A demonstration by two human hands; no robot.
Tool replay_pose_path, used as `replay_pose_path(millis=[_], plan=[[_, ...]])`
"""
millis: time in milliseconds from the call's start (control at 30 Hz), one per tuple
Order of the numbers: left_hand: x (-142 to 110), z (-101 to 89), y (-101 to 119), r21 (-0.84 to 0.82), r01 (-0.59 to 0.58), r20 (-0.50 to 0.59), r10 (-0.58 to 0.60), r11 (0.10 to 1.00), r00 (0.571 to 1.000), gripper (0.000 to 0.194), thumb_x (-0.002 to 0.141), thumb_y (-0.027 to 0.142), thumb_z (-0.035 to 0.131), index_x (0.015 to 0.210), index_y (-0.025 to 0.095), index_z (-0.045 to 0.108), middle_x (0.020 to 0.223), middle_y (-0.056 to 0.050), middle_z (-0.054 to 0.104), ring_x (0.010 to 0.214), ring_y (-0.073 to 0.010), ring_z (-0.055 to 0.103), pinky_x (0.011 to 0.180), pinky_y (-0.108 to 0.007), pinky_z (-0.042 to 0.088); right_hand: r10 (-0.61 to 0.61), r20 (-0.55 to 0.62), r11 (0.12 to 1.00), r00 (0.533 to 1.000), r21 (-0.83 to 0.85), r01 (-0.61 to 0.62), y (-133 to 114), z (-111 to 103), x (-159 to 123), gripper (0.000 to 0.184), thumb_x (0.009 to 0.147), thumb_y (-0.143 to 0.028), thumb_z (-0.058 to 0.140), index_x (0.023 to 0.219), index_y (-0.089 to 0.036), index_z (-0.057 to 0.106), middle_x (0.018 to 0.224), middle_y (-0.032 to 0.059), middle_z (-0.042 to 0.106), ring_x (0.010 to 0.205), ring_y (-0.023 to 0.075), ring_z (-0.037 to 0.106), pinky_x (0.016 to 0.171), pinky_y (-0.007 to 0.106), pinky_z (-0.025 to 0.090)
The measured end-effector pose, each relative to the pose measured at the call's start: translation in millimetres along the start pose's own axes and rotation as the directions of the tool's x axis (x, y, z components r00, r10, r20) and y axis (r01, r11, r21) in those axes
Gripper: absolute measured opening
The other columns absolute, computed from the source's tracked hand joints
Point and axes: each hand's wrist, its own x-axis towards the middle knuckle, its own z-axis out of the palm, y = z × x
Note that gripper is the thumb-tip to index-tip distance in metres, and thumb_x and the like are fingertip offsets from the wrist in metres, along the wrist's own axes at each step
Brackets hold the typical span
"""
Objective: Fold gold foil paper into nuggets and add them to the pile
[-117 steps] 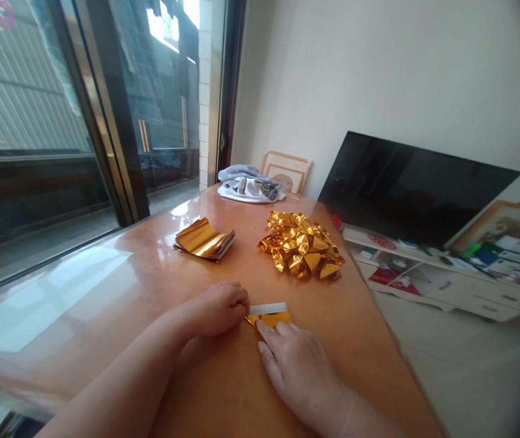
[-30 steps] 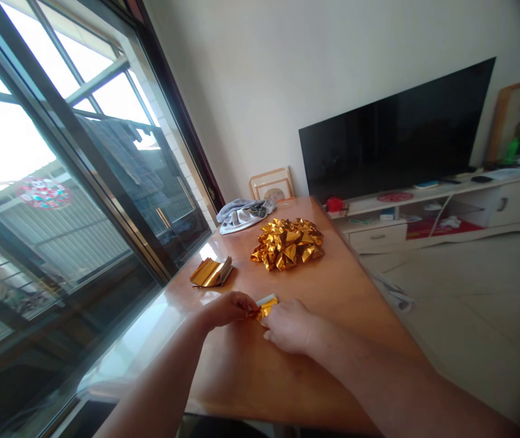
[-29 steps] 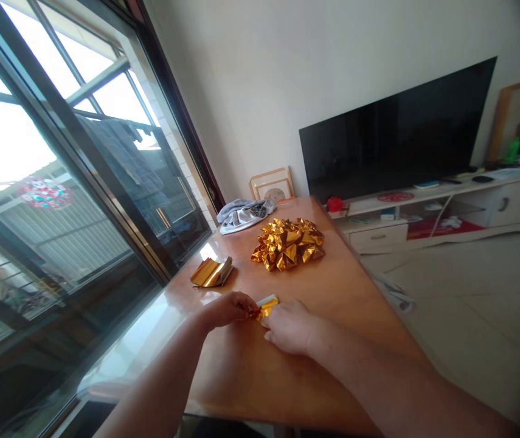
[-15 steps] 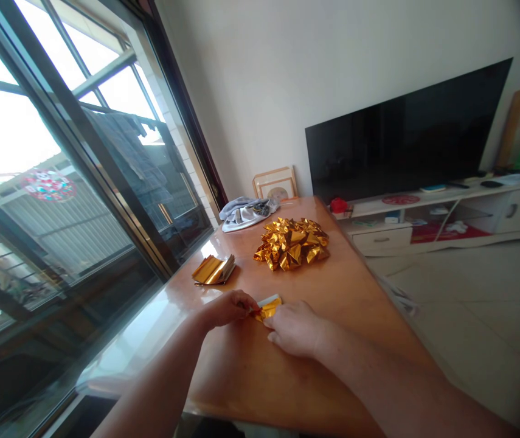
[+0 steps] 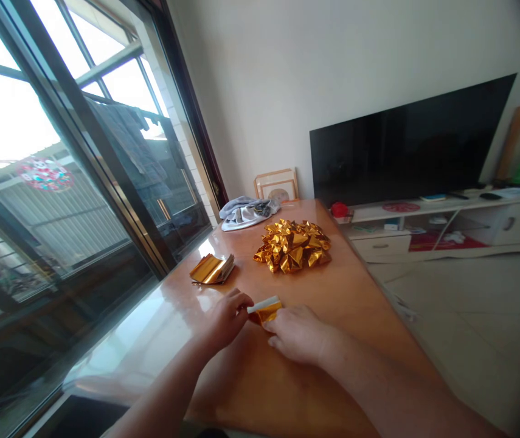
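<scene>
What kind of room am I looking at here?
Most likely a living room in a home: a large flat-screen television stands on a low white cabinet against the wall, and a sliding glass door looks out on hanging laundry.

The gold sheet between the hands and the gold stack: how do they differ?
The sheet shows a pale strip along its far edge; the stack shows gold on top. The sheet looks thin; the stack has many layers. Both are shiny and gold-coloured.
</scene>
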Motion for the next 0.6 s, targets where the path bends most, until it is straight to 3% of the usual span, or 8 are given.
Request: replay_pose_path(millis=[100, 267, 467, 600], plan=[[-7, 11.9, 11, 0.001, -0.075, 0.048, 0.075, 0.997, 0.996, 0.023, 0.084, 0.012, 0.051, 0.088, 0.022, 0.071, 0.092, -0.004, 0.063, 0.082, -0.0164, 0.061, 0.077, -0.029, 0.047, -0.026, 0.037, 0.997, 0.999, -0.065, 0.028, 3, 2, 1, 0.034, 0.092, -0.037, 0.053, 0.119, -0.027, 0.071, 0.114, 0.01, 0.074, 0.102, 0.0316, 0.068, 0.084, 0.04, 0.05], [-10, 21.3, 20, 0.034, -0.056, 0.021, 0.055, 0.998, 0.998, 0.013, 0.087, 0.021, 0.057, 0.086, 0.022, 0.07, 0.09, -0.003, 0.06, 0.08, -0.0156, 0.06, 0.074, -0.028, 0.047, -0.073, -0.013, 0.997, 0.997, -0.007, 0.073, 19, 1, 4, 0.03, 0.093, -0.038, 0.049, 0.1, -0.027, 0.076, 0.1, 0.0063, 0.076, 0.089, 0.026, 0.069, 0.073, 0.033, 0.045], [-14, 17.3, 26, 0.086, -0.024, 0.025, 0.022, 0.996, 0.999, 0.01, 0.084, 0.032, 0.068, 0.088, 0.023, 0.069, 0.093, -0.002, 0.06, 0.084, -0.0173, 0.059, 0.076, -0.029, 0.046, 0.178, -0.201, 0.982, 0.963, 0.093, -0.162, 55, -5, 15, 0.025, 0.091, -0.028, 0.048, 0.084, -0.023, 0.072, 0.084, 0.0034, 0.074, 0.077, 0.0184, 0.063, 0.061, 0.027, 0.033], [-15, 16.2, 26, 0.091, -0.014, 0.033, 0.012, 0.996, 0.999, 0.011, 0.087, 0.034, 0.065, 0.09, 0.024, 0.069, 0.095, -0.002, 0.061, 0.086, -0.0178, 0.059, 0.081, -0.031, 0.046, 0.169, -0.206, 0.979, 0.964, 0.147, -0.14, 68, -1, 18, 0.019, 0.086, -0.024, 0.053, 0.09, -0.024, 0.071, 0.088, 0.0019, 0.071, 0.079, 0.0173, 0.062, 0.065, 0.026, 0.034]])
